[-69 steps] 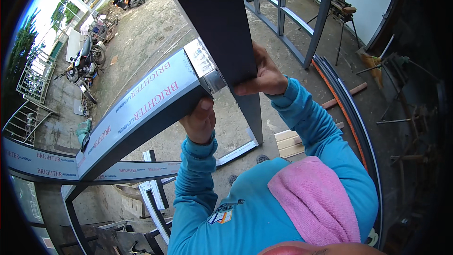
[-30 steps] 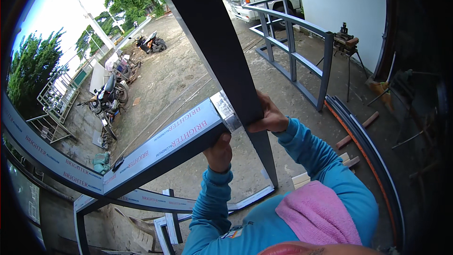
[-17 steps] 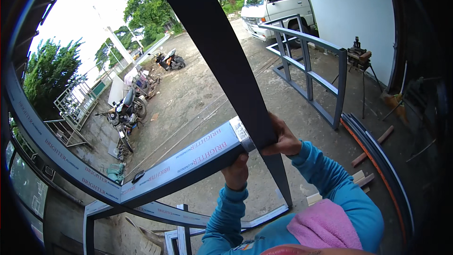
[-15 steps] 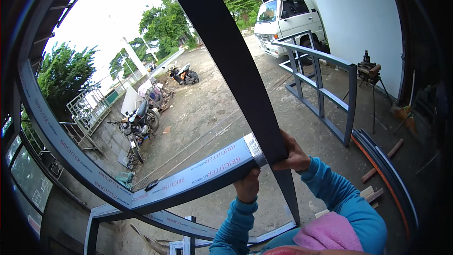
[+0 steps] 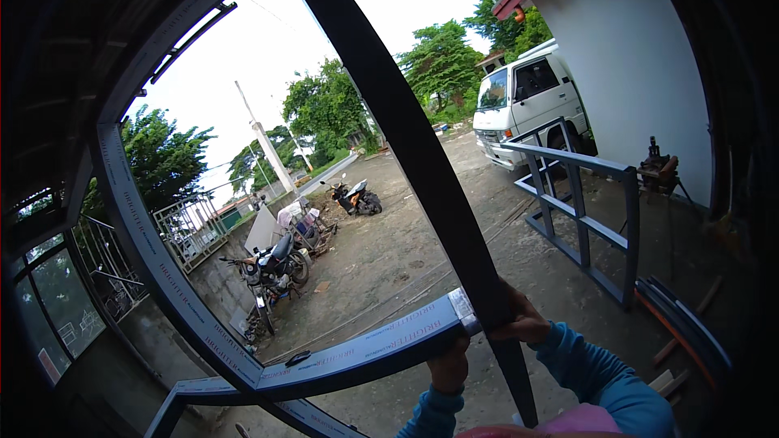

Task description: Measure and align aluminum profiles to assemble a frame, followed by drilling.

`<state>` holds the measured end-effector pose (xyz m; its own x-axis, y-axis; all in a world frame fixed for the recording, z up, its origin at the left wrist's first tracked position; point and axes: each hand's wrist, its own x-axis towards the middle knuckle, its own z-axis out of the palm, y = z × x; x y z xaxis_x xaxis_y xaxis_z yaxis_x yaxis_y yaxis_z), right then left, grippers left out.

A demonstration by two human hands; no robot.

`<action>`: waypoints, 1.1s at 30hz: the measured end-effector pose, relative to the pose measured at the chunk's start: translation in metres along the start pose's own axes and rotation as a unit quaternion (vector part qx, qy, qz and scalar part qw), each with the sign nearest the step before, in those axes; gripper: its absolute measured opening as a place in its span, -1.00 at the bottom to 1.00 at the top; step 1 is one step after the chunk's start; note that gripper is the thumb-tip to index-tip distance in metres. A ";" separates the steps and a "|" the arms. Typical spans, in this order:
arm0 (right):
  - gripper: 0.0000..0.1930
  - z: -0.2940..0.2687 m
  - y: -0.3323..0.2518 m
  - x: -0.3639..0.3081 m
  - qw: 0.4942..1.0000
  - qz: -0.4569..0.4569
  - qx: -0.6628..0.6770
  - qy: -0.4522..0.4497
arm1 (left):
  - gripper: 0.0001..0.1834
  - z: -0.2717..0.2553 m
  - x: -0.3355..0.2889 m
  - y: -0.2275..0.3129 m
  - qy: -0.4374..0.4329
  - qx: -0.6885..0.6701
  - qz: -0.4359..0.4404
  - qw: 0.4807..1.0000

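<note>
My right hand (image 5: pixel 522 318) grips the long dark upright bar (image 5: pixel 414 134) of a large metal frame, right beside a joint. Just left of it, my left hand (image 5: pixel 449 367) is closed against the underside of the film-covered crossbar (image 5: pixel 369 350), its fingertips partly hidden by the bar. A bare silvery end (image 5: pixel 464 310) of this crossbar meets the upright bar between my hands. On top of the crossbar, toward its far left end, lies a small black object (image 5: pixel 298 358). The crossbar's left end joins a film-covered side bar (image 5: pixel 154 247).
At the right stands another dark frame (image 5: pixel 580 219), with long bars (image 5: pixel 682 328) and wood pieces on the ground near it. Beyond are a white van (image 5: pixel 527 101), a pale wall (image 5: pixel 629 73), a tool stand (image 5: pixel 659 166) and two motorcycles (image 5: pixel 276 272).
My view has tilted upward, so the frame, my hands and the yard appear lower and further right. Both hands keep their places at the joint.
</note>
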<state>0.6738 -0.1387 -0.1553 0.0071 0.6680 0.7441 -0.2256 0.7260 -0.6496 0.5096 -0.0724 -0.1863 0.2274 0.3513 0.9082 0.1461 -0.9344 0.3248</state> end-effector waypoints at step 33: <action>-0.13 -0.024 0.038 -0.005 0.996 -0.039 -0.081 -0.012 | -0.53 0.022 -0.007 -0.011 0.066 -0.540 -0.196 0.816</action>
<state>0.6883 -0.1106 -0.1876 -0.0051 0.6060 0.7954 -0.0642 0.7936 -0.6050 0.5278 -0.0628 -0.2022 0.2520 0.6927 0.6758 -0.7670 -0.2828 0.5759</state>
